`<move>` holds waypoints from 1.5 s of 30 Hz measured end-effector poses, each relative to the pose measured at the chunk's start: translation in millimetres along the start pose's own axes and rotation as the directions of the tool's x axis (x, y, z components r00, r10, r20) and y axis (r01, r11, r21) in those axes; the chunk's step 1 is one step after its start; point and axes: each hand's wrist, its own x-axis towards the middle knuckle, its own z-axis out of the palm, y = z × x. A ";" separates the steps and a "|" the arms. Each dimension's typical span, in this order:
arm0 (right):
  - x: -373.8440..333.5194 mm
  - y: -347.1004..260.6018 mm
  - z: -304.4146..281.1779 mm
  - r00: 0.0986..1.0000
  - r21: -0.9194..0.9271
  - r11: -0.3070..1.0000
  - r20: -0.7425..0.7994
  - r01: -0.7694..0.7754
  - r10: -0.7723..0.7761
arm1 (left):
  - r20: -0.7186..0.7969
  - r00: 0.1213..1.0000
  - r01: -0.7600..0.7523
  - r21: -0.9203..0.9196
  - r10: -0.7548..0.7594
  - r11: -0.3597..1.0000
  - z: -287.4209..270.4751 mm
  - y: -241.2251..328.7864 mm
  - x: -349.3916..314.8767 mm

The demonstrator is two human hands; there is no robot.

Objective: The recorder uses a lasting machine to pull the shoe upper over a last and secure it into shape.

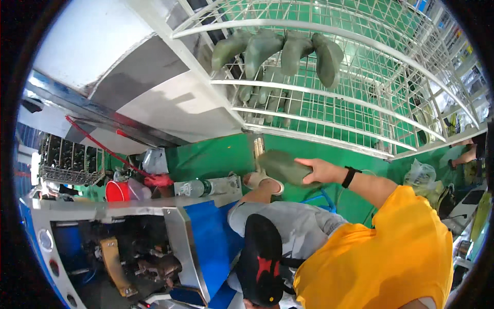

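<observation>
My right hand [322, 171], with a black band at the wrist, grips one end of a dark green shoe last [284, 167] held out over the green floor. The last is slightly blurred. At the lower edge, a small part of my left hand [260, 305] shows at the end of a black shoe-shaped piece [262, 242] with a red patch. It seems to hold this piece; most of the hand is out of view. More green shoe lasts [297, 50] hang in a row on the white wire rack [329, 92] ahead, with others lower behind the bars.
A machine [177, 226] with an open front and a blue panel stands at the lower left. Near it are a red bucket [118, 191] and a clear plastic bottle [194, 188]. Plastic bags [421, 172] lie at the right. Another person's hand [465, 156] shows at the far right.
</observation>
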 end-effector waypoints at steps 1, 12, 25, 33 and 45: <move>8.8 42.3 6.7 0.970 0.003 0.998 -0.236 -0.066 0.065 | -0.009 0.999 0.043 0.042 -0.043 0.998 2.4 1.1 6.4; 188.4 221.2 -87.5 0.390 0.239 0.970 -0.890 -0.044 0.237 | -0.154 0.939 0.341 0.312 -0.307 0.887 26.4 15.7 49.5; 259.6 222.3 -116.0 0.551 -0.323 0.846 -0.833 -0.424 -0.042 | 0.165 0.902 0.304 0.415 -0.400 0.857 -7.5 15.8 0.9; 211.3 198.3 -8.1 0.973 0.165 0.959 0.007 -0.230 0.232 | 0.409 0.870 -0.341 0.100 0.274 0.935 63.1 137.7 -71.4; 118.5 -75.5 181.6 0.930 -0.161 0.918 -0.009 0.362 -0.369 | -0.442 0.229 -0.932 0.157 0.867 0.327 -116.8 83.1 -253.8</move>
